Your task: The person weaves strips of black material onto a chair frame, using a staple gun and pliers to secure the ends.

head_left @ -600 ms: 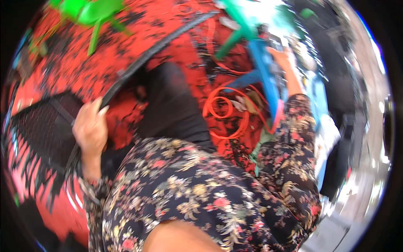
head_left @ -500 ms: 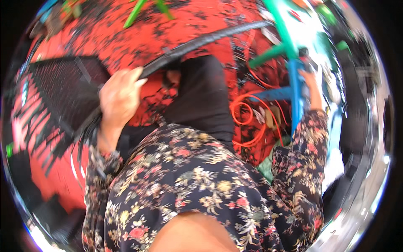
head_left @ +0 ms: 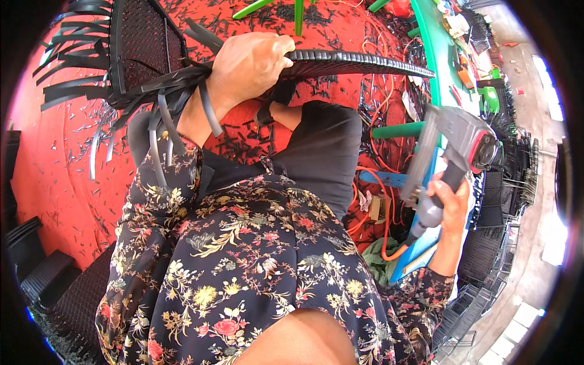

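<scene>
Far left, a black woven panel [head_left: 143, 45] with loose strips [head_left: 73, 67] trailing from its edge hangs over the red floor [head_left: 55, 182]. The left hand [head_left: 246, 64] is wrapped tight round the woven rail [head_left: 359, 62] where it meets the panel; the piece looks light but stiff, the strips floppy, so the rail is the sound place to hold. Right, beside the green table [head_left: 435, 55], the right hand [head_left: 449, 204] is closed round the handle of a grey power tool [head_left: 459, 146] with an orange cord [head_left: 389, 243]
</scene>
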The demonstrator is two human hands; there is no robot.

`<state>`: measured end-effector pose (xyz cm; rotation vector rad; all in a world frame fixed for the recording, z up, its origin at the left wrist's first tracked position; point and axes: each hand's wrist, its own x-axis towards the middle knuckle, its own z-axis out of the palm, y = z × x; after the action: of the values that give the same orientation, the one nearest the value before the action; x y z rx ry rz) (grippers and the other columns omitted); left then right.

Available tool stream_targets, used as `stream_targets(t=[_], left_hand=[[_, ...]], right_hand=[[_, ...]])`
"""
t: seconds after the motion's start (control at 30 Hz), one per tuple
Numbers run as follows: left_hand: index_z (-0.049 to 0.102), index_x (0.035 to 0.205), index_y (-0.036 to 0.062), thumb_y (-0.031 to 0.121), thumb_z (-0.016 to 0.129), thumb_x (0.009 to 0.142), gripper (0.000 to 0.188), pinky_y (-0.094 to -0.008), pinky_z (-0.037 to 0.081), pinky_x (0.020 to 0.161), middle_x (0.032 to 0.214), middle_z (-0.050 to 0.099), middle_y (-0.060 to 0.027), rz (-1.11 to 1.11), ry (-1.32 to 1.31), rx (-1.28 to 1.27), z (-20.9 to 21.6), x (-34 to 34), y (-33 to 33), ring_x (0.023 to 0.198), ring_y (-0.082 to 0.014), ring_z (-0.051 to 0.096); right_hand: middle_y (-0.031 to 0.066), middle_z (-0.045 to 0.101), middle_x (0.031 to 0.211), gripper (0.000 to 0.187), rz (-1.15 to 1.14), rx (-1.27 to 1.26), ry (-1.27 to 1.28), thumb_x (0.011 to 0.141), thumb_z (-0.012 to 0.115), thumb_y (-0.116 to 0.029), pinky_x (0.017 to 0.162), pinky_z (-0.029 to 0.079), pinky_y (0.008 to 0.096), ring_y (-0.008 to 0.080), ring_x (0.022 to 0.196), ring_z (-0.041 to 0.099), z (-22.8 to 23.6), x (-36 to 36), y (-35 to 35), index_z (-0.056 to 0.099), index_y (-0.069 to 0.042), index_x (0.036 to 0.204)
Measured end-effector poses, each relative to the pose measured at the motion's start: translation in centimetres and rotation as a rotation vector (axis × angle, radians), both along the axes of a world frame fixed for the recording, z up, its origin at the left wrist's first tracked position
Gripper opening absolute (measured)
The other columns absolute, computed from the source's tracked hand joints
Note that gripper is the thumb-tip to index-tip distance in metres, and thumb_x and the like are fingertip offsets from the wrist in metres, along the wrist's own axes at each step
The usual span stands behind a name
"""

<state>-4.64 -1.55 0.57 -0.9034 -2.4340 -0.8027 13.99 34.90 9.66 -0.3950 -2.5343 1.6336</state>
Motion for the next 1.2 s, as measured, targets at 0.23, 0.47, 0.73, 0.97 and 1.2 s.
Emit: stream_targets(t=[0.23,0.47,0.73,0.97,1.2], left_hand=[[0.057,0.093,0.0068,0.016,0.062,0.078,0.017,-0.0434,0.046,0.064,0.075,0.060,-0.0115,-0.083,0.068,0.119,-0.4,-0.8,2.9,0.075,-0.0344,0.060],[0.059,0.085,0.0055,0.015,0.067,0.074,0.017,-0.0453,0.046,0.063,0.073,0.060,-0.0129,-0.027,0.026,0.097,-1.2,-0.2,5.7,0.075,-0.0351,0.060],[0.059,0.081,0.0074,0.016,0.067,0.073,0.014,-0.0457,0.046,0.061,0.069,0.059,-0.0121,-0.014,0.077,0.146,-2.5,0.1,2.1,0.072,-0.0351,0.060],[0.061,0.083,0.0077,0.013,0.067,0.071,0.014,-0.0453,0.047,0.061,0.070,0.061,-0.0115,-0.007,0.099,0.098,-2.5,-0.1,0.8,0.072,-0.0344,0.060],[0.067,0.093,0.0038,0.002,0.062,0.068,0.025,-0.0449,0.048,0.066,0.077,0.064,-0.0173,-0.055,-0.008,0.037,-1.8,-0.6,0.4,0.079,-0.0364,0.062]], right_hand=[[0.0042,0.059,0.071,0.028,0.405,-0.245,-0.134,0.071,0.072,-0.017,0.060,0.047,0.0264,0.0128,0.062,0.058,2.2,-4.2,-10.1,0.059,0.001,0.088],[0.0055,0.059,0.070,0.022,0.389,-0.241,-0.190,0.073,0.068,-0.016,0.060,0.045,0.0272,0.0128,0.061,0.057,1.5,-4.4,-10.1,0.058,0.000,0.084],[0.0057,0.059,0.068,0.020,0.398,-0.248,-0.209,0.072,0.066,-0.016,0.060,0.045,0.0278,0.0136,0.062,0.056,0.3,-4.3,-15.0,0.059,0.000,0.083],[0.0055,0.058,0.066,0.022,0.388,-0.223,-0.207,0.073,0.066,-0.020,0.061,0.045,0.0280,0.0139,0.062,0.056,-0.3,-4.6,-16.1,0.059,-0.001,0.081],[0.0063,0.059,0.066,0.025,0.420,-0.186,-0.241,0.075,0.064,-0.024,0.062,0.045,0.0282,0.0143,0.061,0.056,-0.2,-5.2,-15.8,0.060,0.000,0.080]])
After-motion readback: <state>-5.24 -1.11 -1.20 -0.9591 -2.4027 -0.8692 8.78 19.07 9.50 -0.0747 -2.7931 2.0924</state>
